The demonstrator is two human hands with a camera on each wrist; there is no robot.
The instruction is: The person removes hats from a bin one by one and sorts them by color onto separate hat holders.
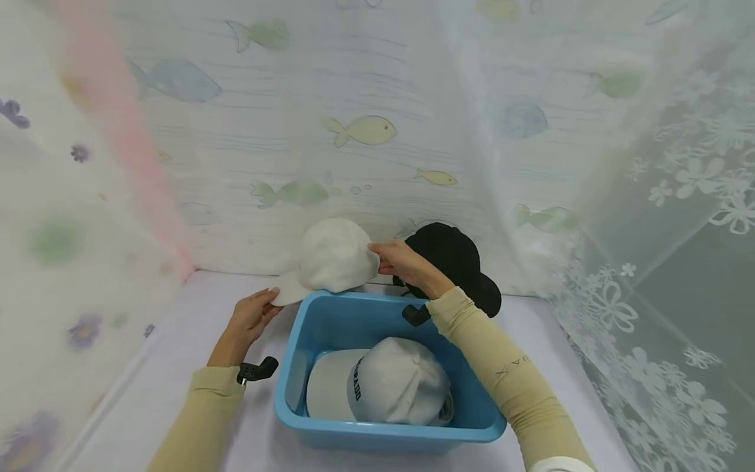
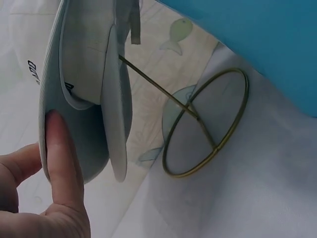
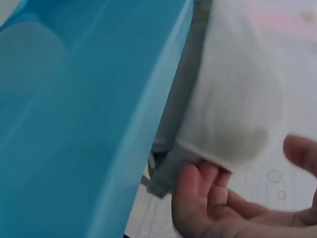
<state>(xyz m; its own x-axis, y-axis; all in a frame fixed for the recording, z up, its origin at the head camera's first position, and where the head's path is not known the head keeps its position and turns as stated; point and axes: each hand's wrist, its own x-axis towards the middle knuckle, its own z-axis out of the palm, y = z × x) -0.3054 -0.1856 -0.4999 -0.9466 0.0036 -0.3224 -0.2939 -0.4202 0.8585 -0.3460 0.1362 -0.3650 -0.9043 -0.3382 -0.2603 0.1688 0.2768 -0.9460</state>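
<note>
Behind the blue tub, my left hand (image 1: 253,316) pinches the brim of a white cap (image 1: 335,257), thumb on one face and fingers on the other. My right hand (image 1: 407,263) holds the back edge of this cap. In the right wrist view its fingers (image 3: 190,186) curl at the rim, while the thumb stands apart. Dark lettering shows on the cap (image 2: 81,64) in the left wrist view, with a second pale flap (image 2: 117,104) beside its brim. A brass stand (image 2: 205,124) with a ring base is behind the flap, its top hidden.
The blue tub (image 1: 389,431) stands in front, with another white cap (image 1: 404,383) bearing dark letters inside. A black cap (image 1: 451,259) sits behind the right wrist. White cloth (image 1: 236,419) covers the table, and fish-patterned curtains (image 1: 377,78) hang at the back and sides.
</note>
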